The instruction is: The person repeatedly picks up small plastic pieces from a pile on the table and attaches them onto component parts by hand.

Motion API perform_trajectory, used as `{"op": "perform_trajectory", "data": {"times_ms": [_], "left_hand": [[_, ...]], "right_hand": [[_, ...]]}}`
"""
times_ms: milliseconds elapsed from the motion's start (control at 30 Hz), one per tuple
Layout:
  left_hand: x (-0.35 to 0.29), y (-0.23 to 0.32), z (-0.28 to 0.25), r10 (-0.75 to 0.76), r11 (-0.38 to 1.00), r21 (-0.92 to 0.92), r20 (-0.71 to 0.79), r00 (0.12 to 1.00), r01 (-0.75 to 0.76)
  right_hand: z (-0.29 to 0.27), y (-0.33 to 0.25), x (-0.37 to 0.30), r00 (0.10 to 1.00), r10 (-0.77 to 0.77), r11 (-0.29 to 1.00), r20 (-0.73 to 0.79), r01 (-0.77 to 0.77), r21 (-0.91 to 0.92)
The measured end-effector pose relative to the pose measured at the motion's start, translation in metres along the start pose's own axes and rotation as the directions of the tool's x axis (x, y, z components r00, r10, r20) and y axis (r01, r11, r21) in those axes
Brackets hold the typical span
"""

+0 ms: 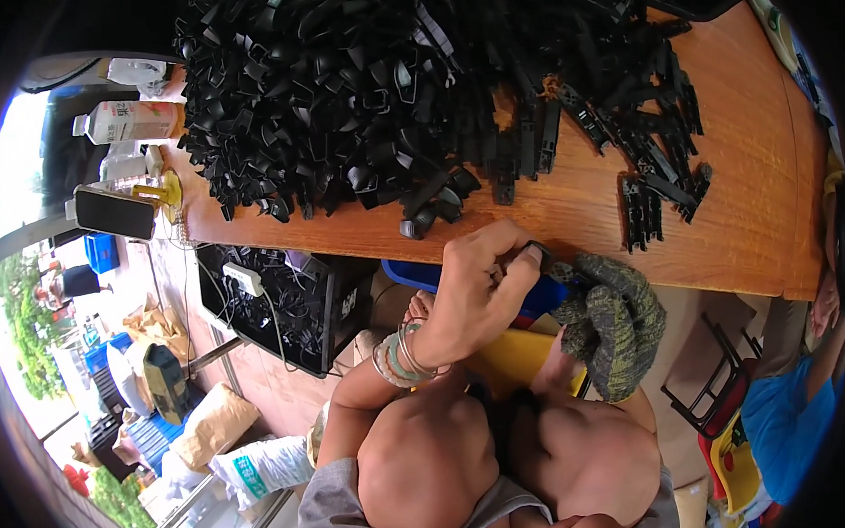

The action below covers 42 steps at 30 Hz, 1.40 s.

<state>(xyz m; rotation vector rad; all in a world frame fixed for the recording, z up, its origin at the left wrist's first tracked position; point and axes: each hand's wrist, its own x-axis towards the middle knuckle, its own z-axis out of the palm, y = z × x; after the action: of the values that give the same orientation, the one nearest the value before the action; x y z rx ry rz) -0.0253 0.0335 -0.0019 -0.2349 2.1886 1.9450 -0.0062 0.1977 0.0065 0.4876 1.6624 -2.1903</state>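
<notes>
My left hand point(484, 285), bare and with bracelets at its wrist, is closed just in front of the table's near edge. Its thumb and fingers pinch a small black plastic part point(539, 250), mostly covered by the fingertips. Close by on the right, my right hand point(620, 322) wears a dark green knit glove. Its fingers are curled against the same spot; what they grip is hidden. Beyond both hands, a heap of black plastic clips point(315, 119) covers the wooden table point(746, 187). Long narrow black strips point(657, 186) lie to the right of the heap.
Under the table edge are a blue bin point(406, 275) and a black crate point(329, 314) of black parts with a white power strip point(244, 279). A phone point(114, 211) on a yellow stand and a bottle point(129, 121) are at left. Another person's blue clothing point(782, 428) shows at right.
</notes>
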Motion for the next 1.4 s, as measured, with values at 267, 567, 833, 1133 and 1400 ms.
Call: {"op": "perform_trajectory", "data": {"times_ms": [267,567,833,1133,1400], "left_hand": [[0.002,-0.003,0.006,0.169,0.983,0.086,-0.071,0.983,-0.163],[0.002,-0.009,0.006,0.279,0.952,0.144,-0.053,0.959,-0.269],[0.004,-0.013,0.015,0.467,0.835,0.337,-0.019,0.884,-0.434],[0.000,-0.012,0.023,0.495,0.775,0.393,0.109,0.862,-0.495],[0.026,0.006,0.004,0.568,0.531,0.800,-0.093,0.818,-0.278]], "right_hand": [[0.013,-0.007,-0.004,0.998,-0.023,1.000,-0.056,0.022,-0.012],[0.005,0.011,-0.004,0.992,-0.063,0.984,-0.113,0.043,-0.170],[-0.017,0.030,0.004,0.922,-0.284,0.730,0.265,0.387,-0.563],[-0.024,0.032,0.008,0.620,-0.622,0.223,0.479,0.726,-0.651],[-0.023,0.023,0.003,0.968,-0.170,0.931,0.182,0.219,-0.292]]}}
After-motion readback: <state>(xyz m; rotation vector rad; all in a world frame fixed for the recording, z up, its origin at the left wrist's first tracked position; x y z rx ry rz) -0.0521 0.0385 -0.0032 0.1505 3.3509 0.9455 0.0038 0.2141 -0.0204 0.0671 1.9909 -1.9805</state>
